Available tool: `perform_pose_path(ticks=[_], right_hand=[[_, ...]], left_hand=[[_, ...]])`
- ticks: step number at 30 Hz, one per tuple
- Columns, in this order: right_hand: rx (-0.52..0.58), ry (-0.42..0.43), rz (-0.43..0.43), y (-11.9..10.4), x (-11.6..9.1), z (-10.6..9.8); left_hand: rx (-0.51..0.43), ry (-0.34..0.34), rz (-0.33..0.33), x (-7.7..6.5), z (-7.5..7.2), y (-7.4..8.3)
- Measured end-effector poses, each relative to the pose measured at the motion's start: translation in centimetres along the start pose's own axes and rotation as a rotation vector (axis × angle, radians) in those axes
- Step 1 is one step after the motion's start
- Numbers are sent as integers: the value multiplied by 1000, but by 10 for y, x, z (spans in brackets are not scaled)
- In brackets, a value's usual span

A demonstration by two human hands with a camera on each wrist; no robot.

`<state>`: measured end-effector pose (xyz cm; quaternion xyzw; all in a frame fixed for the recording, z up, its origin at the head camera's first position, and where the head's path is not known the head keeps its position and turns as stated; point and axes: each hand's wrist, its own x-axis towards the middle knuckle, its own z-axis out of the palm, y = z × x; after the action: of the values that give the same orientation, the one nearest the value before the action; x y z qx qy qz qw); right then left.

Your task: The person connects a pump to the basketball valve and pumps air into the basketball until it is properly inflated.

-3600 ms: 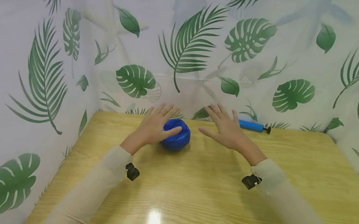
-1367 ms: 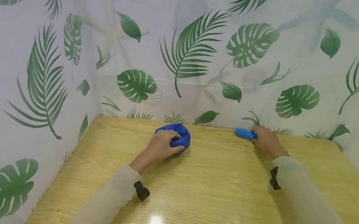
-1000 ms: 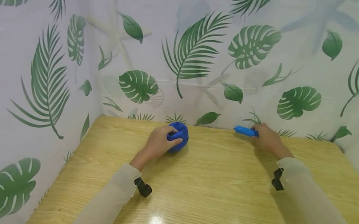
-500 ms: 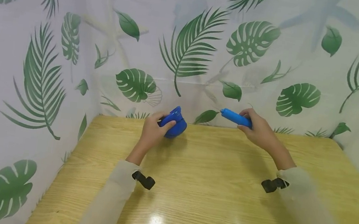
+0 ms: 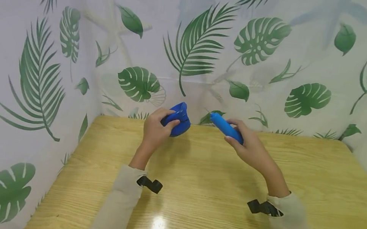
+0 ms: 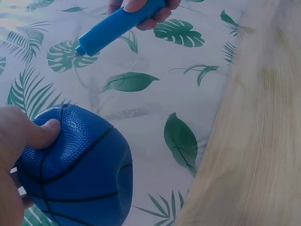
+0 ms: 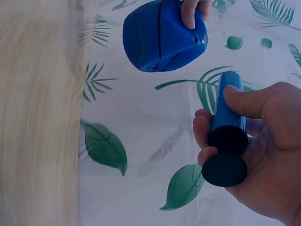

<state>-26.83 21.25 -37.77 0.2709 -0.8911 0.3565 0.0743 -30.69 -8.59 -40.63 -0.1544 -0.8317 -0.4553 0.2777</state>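
A small, partly deflated blue basketball with black seams hangs above the back of the table, gripped by my left hand. Its side is dented, and my left thumb presses on it in the left wrist view. My right hand holds a blue hand pump, its thin needle tip pointing up and left toward the ball. Fingers and thumb wrap the pump's barrel in the right wrist view, where its black end cap and handle sit close together. Ball and pump are apart.
Beneath both hands lies a wood-grain table. A white cloth printed with green leaves hangs along its back edge and left side. Each wrist carries a small black camera, one on the left and one on the right.
My left hand has taken hold of the ball and raised it off the table. My right hand has picked up the pump at the back right and brought it left toward the ball.
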Motion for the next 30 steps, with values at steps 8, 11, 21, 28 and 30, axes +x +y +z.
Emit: perform_pose_path(ticks=[8, 11, 21, 28, 30], right_hand=[[-72, -37, 11, -20, -2, 5], [-81, -50, 10, -23, -2, 9], [-118, -70, 19, -30, -4, 15], [-142, -64, 20, -31, -5, 18], [-160, -66, 22, -33, -6, 18]], left_hand=[[98, -9, 5, 2, -7, 13], [105, -22, -2, 1, -8, 15], [88, -18, 18, -2, -8, 22], [83, -24, 39, -3, -6, 19], [86, -37, 48, -3, -6, 19]])
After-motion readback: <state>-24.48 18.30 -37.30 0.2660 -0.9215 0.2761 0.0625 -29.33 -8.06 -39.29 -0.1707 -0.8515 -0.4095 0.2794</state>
